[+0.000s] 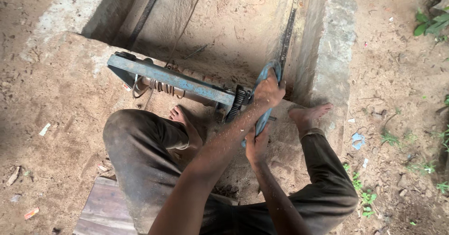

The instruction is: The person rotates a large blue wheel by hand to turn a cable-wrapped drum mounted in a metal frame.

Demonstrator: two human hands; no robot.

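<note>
While sandy ground point(61, 104) surrounds the concrete trench point(234, 24), the left hand point(269, 91) and right hand point(256, 143) clamp the blue wheel point(273, 69) at its top and bottom.

Outdoor work site, rough and earthen. Bare sandy ground point(56, 122) with scattered litter and small weeds point(367, 202) at the right edge. Concrete-walled trench point(334, 43) sunk into the soil, sand-coated. Worn blue metal winding frame point(173, 78) with spring and gear set at the trench's near edge. Person sits barefoot on the dirt.
</note>
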